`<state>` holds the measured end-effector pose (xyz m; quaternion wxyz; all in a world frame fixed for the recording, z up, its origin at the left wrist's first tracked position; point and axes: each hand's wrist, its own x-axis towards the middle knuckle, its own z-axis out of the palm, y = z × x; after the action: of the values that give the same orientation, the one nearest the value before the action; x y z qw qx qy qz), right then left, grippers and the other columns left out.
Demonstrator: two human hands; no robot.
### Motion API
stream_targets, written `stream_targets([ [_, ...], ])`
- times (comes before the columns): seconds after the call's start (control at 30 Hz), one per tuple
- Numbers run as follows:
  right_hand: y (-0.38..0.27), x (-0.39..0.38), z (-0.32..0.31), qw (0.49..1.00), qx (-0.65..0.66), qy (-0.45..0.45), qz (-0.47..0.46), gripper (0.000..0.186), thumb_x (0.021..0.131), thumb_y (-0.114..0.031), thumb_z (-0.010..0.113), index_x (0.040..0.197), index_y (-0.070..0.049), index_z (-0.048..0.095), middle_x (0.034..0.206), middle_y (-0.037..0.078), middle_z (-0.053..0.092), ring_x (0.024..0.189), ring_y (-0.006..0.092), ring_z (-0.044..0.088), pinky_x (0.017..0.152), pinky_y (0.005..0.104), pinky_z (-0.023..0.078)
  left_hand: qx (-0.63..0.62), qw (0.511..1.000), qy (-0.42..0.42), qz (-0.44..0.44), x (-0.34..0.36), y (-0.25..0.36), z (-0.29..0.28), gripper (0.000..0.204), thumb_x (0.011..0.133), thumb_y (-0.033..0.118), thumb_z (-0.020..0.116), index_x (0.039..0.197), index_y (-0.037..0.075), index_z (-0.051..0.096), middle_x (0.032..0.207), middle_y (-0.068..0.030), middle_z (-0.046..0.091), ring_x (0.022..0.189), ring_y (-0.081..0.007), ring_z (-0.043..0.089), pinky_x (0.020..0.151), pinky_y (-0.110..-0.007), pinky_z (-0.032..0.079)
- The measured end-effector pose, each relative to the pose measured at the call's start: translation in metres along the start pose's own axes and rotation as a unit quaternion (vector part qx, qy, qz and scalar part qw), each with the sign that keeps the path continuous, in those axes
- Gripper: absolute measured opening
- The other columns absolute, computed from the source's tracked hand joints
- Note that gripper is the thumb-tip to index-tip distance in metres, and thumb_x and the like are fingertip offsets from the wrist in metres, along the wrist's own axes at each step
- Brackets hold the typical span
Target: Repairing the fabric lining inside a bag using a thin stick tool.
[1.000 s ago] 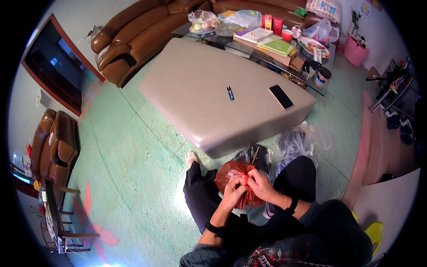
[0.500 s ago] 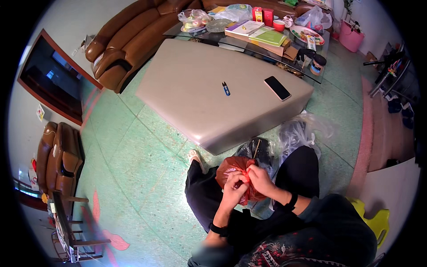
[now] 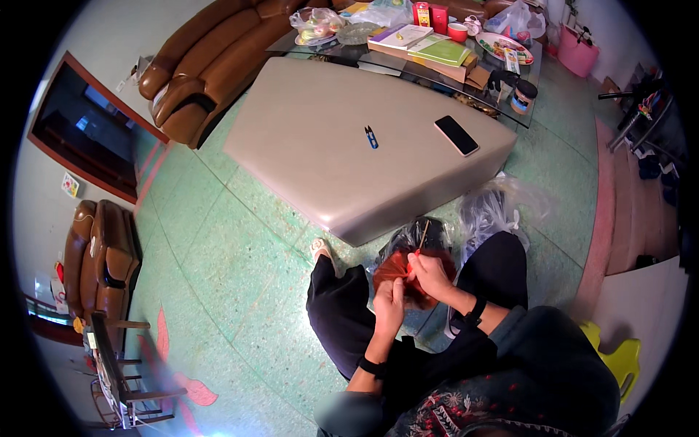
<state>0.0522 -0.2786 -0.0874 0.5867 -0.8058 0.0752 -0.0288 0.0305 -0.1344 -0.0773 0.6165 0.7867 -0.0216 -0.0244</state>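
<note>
A full red plastic bag [image 3: 392, 266] sits between my knees, its top gathered into a twisted neck. My left hand [image 3: 389, 304] pinches one part of that top on the near side. On the other side my right hand [image 3: 432, 280] is closed on another part of it. My fingers hide whether there is a knot between them. Just beyond the red bag lies a dark plastic bag [image 3: 435, 231], with a thin tan stick [image 3: 424, 234] showing against it. To its right is a crumpled clear plastic bag [image 3: 483, 217] on the floor.
A beige padded ottoman [image 3: 313, 138] stands ahead, bearing small blue thread snips [image 3: 371, 137] and a phone [image 3: 457, 135]. Behind it, a glass table [image 3: 520, 109] holds books, bags and a jar [image 3: 523, 97]. A yellow-green plastic stool [image 3: 625, 357] is at my right.
My hands have drawn farther apart, each pulling part of the bag's top. The red bag has tilted away from me and shifted slightly right. The view has shifted a little.
</note>
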Motion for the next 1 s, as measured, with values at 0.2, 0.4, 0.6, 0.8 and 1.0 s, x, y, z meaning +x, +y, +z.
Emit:
stream_targets([
  [0.2,-0.028,0.011,-0.031,0.989,0.035,-0.136,-0.049,0.041,0.096,-0.026,0.043,0.067,0.0,0.056,0.054,0.007,0.058,0.05,0.0157,0.057,0.052,0.0303,0.045,0.138,0.975,-0.119,0.123,0.012,0.007,0.007,0.033,0.079,0.01,0.066,0.109,0.002,0.056,0.092,-0.0169,0.061,0.088,-0.033,0.056,0.077,-0.037,0.046],
  [0.4,-0.009,0.022,-0.038,0.985,0.069,-0.15,-0.058,0.029,0.092,-0.021,0.051,0.072,-0.001,0.055,0.067,0.009,0.059,0.066,0.0192,0.06,0.061,0.0331,0.045,0.06,0.995,-0.064,0.039,0.021,0.008,0.007,0.018,0.09,0.013,0.058,0.102,-0.001,0.062,0.085,-0.0112,0.065,0.076,-0.015,0.06,0.07,-0.026,0.047],
  [0.6,-0.02,0.016,-0.043,0.925,-0.198,-0.129,-0.298,0.012,0.076,-0.011,0.062,0.085,-0.005,0.059,0.083,0.009,0.059,0.083,0.0288,0.056,0.073,0.0415,0.043,0.006,0.994,-0.103,-0.031,0.017,0.015,-0.004,0.02,0.087,0.005,0.061,0.105,-0.001,0.061,0.091,-0.0032,0.064,0.084,-0.0075,0.055,0.077,-0.021,0.045],
  [0.8,-0.008,0.021,-0.057,0.978,-0.166,0.042,-0.119,0.01,0.078,-0.009,0.057,0.079,-0.002,0.05,0.07,0.016,0.057,0.068,0.0362,0.057,0.06,0.0451,0.045,0.085,0.993,-0.084,-0.012,0.01,0.015,-0.018,0.017,0.08,0.01,0.064,0.097,0.005,0.064,0.074,-0.0127,0.064,0.067,-0.0237,0.061,0.063,-0.031,0.049],
  [1.0,-0.002,0.011,-0.047,0.934,-0.302,-0.017,-0.19,0.011,0.076,-0.011,0.058,0.074,-0.003,0.05,0.071,0.017,0.059,0.072,0.0363,0.059,0.065,0.0455,0.047,0.324,0.943,0.016,0.077,0.005,0.03,-0.009,0.015,0.075,0.007,0.062,0.091,0.009,0.062,0.074,-0.014,0.061,0.067,-0.0321,0.058,0.062,-0.042,0.048],
])
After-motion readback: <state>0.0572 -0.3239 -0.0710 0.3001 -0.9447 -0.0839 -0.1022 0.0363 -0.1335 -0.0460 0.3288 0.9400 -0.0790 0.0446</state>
